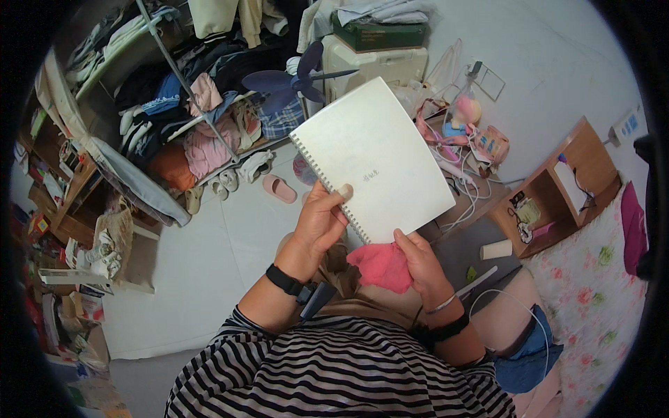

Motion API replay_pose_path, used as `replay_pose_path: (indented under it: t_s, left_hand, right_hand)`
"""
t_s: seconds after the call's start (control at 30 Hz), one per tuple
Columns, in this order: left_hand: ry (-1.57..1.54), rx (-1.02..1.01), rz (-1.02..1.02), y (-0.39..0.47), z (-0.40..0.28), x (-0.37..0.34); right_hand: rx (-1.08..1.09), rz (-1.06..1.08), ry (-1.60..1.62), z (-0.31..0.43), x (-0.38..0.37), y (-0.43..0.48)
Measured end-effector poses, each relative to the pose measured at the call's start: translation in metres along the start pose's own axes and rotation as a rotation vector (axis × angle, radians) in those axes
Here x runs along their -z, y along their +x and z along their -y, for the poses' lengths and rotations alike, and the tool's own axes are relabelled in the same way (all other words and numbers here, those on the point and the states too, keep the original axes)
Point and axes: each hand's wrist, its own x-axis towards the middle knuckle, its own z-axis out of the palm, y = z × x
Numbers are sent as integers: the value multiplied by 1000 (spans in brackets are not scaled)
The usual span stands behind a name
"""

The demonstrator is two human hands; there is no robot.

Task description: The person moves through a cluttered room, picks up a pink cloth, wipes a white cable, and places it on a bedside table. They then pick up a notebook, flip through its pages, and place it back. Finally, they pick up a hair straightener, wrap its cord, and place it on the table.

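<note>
A white spiral-bound notebook (381,151) is held up before me, tilted, its wire binding along the left side. Small handwriting marks its pale face. My left hand (325,217) grips the bound edge, thumb on the face and fingers behind. In my right hand (420,261) is a pink cloth (384,266), crumpled below the notebook's lower edge. The right thumb lies at that lower edge, on or close to it; whether it presses the notebook cannot be told. The cloth partly covers the bottom corner.
A bedside shelf unit (554,204) and floral bedding (585,298) lie to the right. Tangled white cables (470,196) and small items crowd a surface behind the notebook. A fan (300,81), a clothes rack (183,78), and a pink slipper (279,188) are farther off. A chair (130,256) stands left.
</note>
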Motion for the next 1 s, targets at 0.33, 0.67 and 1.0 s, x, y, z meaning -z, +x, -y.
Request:
replay_pose_path:
  t_s: [0.33, 0.67, 1.0]
  left_hand:
    - [25, 36, -15, -3, 1, -15]
    - [31, 38, -1, -3, 4, -24]
    - [95, 218, -1, 10, 31, -15]
  right_hand:
    - [-9, 0, -30, 6, 15, -3]
    - [-47, -35, -32, 14, 17, -10]
    - [9, 23, 110, 25, 27, -23]
